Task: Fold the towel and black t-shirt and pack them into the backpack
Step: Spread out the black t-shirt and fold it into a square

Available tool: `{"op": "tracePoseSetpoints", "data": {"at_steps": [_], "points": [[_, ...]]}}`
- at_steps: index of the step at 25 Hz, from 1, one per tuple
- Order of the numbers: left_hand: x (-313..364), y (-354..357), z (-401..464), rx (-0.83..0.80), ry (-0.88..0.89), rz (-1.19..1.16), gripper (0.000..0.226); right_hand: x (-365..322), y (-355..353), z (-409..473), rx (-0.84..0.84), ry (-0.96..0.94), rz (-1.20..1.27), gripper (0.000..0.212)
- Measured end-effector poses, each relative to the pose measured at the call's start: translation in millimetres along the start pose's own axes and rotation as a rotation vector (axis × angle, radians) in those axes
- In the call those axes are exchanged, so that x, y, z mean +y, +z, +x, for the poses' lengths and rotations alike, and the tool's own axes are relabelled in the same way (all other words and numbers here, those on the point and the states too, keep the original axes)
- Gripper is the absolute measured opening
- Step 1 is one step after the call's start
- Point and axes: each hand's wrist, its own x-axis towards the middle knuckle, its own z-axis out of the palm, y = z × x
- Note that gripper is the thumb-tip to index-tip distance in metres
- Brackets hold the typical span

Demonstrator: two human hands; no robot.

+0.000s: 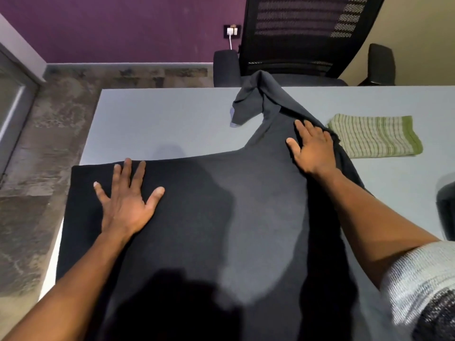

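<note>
Both hands are flat and open, nothing pinched or gripped. The left hand (126, 205) is spread palm-down near the left edge of the black t-shirt (209, 217), fingers fanned. The right hand (311, 148) presses flat further up on the right side, near where the body narrows toward a sleeve.

The shirt is spread over the near end of the grey table (152, 124), its left side hanging a bit past the table edge. One far sleeve (248, 104) is bunched and sticking up, with a bluish patch showing at its end.

Handling-wise, I'd say it's light, floppy knit that won't hold any shape by itself, so it needs smoothing flat before each fold, and it'll probably drag along the table rather than slide cleanly. Best places to grab look like the hem corners or the shoulder seams, pinching both layers. That bunched sleeve wants flattening first.

The towel (374, 136), green striped, sits already folded just right of the shirt, touching or nearly touching its edge. A dark rounded thing (446, 207) at the right border might be the backpack, can't tell. An office chair (302, 38) stands behind the table.
</note>
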Motion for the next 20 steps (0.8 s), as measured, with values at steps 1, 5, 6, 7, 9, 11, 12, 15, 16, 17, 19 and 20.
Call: {"op": "tracePoseSetpoints", "data": {"at_steps": [1, 5, 6, 7, 9, 11, 12, 15, 16, 17, 19, 20], "points": [[2, -1, 3, -0.011, 0.001, 0.005, 0.087, 2, -1, 1, 0.000, 0.001, -0.001, 0.062], [8, -1, 9, -0.050, 0.016, 0.016, 0.085, 9, -5, 3, -0.018, 0.002, -0.007, 0.060], [9, -1, 10, -0.046, 0.024, 0.016, 0.085, 12, -6, 3, -0.006, -0.003, -0.012, 0.061], [10, -1, 11, -0.040, 0.034, 0.017, 0.085, 15, -6, 3, 0.008, -0.008, -0.014, 0.062], [10, -1, 15, -0.032, 0.046, 0.026, 0.085, 17, -6, 5, 0.026, -0.017, -0.025, 0.062], [11, 1, 15, -0.028, 0.050, 0.025, 0.085, 20, -5, 7, 0.041, -0.014, -0.041, 0.062], [11, 2, 15, -0.020, 0.051, 0.022, 0.085, 21, -6, 7, 0.045, -0.015, -0.045, 0.063], [12, 2, 20, -0.012, 0.079, 0.021, 0.084, 26, -6, 8, 0.043, -0.029, -0.057, 0.064], [12, 2, 23, -0.022, 0.094, 0.013, 0.084, 25, -6, 9, 0.035, -0.034, -0.055, 0.065], [12, 0, 26, -0.036, 0.106, -0.019, 0.082, 22, -8, 10, 0.026, -0.028, -0.048, 0.066], [17, -5, 17, -0.016, 0.122, -0.118, 0.074, 6, -16, 1, 0.051, 0.004, 0.010, 0.067], [20, -7, 5, 0.030, 0.119, -0.160, 0.068, -6, -18, -12, 0.095, 0.036, 0.071, 0.067]]}}
